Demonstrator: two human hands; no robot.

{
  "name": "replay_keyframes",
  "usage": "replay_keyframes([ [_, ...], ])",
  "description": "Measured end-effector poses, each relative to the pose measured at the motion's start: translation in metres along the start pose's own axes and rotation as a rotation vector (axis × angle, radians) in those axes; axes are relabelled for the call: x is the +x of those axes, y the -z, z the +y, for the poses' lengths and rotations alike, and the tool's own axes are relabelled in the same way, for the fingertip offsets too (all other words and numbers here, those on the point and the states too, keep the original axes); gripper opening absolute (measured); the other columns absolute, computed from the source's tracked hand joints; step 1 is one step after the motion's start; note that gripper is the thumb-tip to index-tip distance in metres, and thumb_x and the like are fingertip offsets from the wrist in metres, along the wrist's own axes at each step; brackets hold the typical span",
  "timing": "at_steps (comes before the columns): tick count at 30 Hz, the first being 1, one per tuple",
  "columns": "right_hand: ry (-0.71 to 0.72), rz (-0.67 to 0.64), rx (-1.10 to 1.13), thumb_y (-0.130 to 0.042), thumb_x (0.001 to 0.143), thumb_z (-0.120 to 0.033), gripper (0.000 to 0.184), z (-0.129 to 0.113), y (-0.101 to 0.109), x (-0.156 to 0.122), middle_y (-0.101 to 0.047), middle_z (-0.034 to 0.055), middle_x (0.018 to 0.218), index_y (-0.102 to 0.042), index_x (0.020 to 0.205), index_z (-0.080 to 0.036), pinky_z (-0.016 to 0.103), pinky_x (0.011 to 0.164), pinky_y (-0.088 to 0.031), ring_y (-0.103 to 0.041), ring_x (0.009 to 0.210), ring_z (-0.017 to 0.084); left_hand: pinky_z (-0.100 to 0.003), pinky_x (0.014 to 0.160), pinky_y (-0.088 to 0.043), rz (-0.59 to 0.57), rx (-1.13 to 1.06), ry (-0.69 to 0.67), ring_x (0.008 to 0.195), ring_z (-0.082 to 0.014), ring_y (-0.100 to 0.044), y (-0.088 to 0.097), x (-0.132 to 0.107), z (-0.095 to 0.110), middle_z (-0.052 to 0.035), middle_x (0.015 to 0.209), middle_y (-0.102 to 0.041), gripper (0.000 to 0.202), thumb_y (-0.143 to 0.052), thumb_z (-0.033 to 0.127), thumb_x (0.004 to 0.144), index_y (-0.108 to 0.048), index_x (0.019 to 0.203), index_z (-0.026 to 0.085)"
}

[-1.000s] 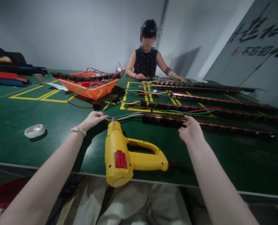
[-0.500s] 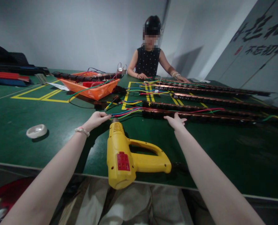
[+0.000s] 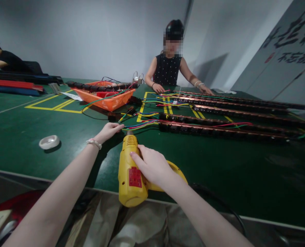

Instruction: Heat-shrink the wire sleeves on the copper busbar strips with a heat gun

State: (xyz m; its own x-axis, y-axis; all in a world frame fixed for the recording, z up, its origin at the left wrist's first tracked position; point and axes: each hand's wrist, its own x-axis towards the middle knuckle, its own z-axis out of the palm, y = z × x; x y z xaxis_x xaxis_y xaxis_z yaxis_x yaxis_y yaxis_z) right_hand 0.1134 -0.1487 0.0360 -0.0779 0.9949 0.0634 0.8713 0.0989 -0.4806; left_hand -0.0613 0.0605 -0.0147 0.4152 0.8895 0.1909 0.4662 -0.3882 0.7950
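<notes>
Matting of dark green with yellow painted lines [image 3: 26,127] covers the workbench. At its far left edge a seated person in black [image 3: 5,60] leans behind long red and blue bars [image 3: 13,85]. Nearer, a small white round tape roll [image 3: 49,141] lies flat on the mat, well apart from everything else. Behind it an orange plastic mesh basket [image 3: 111,99] holds black parts and loose leads.

The left hand [image 3: 108,131], with a pale bead bracelet at the wrist, reaches forward with loosely curled fingers. Its fingertips meet the near end of a bundle of red, blue, green and yellow wires [image 3: 139,125], though I cannot tell whether they pinch it. Just beside that hand a yellow plastic heat gun [image 3: 129,178] lies on its side at the table's near edge, nozzle pointing at the wire ends. The right hand [image 3: 153,166] lies spread on top of it, palm over the handle and fingers stretched flat along the body.

To the right, long black and copper conductor strips [image 3: 219,131] run in parallel rows across the mat. A person in a dark dotted sleeveless top [image 3: 169,70] works at their far ends.
</notes>
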Motion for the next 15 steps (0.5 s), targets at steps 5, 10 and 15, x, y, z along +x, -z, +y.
replay_keyframes([
  [5, -0.096, -0.074, -0.058, -0.008, 0.088, -0.068, 0.08, 0.001, -0.001, 0.017, -0.069, 0.0175, 0.089, -0.068, 0.09, -0.016, 0.047, 0.076, -0.046, -0.065, 0.09, 0.034, -0.025, 0.052, -0.024, 0.031, -0.012, 0.006, 0.051, -0.0101, -0.033, -0.001, 0.0, 0.002, 0.0024, 0.048, -0.041, 0.05, -0.056, 0.062, 0.07, -0.052, 0.052, 0.015],
  [10, -0.136, -0.153, -0.033, -0.003, 0.083, -0.074, 0.089, 0.0, -0.005, 0.037, -0.069, 0.0182, 0.095, -0.07, 0.091, -0.015, 0.044, 0.082, -0.046, -0.063, 0.098, 0.032, -0.025, 0.051, -0.025, 0.061, -0.101, 0.046, 0.053, -0.0106, -0.035, -0.004, 0.0, -0.003, 0.0014, 0.051, -0.045, 0.053, -0.059, 0.066, 0.064, -0.056, 0.056, 0.014],
  [15, -0.143, -0.15, 0.005, -0.004, 0.089, -0.064, 0.084, -0.002, -0.011, 0.053, -0.065, 0.0214, 0.109, -0.067, 0.105, -0.01, 0.044, 0.091, -0.042, -0.058, 0.108, 0.032, -0.024, 0.051, -0.026, 0.101, -0.16, 0.058, 0.054, -0.0098, -0.035, -0.007, 0.0, -0.002, 0.0019, 0.053, -0.045, 0.053, -0.06, 0.067, 0.062, -0.055, 0.056, 0.014],
])
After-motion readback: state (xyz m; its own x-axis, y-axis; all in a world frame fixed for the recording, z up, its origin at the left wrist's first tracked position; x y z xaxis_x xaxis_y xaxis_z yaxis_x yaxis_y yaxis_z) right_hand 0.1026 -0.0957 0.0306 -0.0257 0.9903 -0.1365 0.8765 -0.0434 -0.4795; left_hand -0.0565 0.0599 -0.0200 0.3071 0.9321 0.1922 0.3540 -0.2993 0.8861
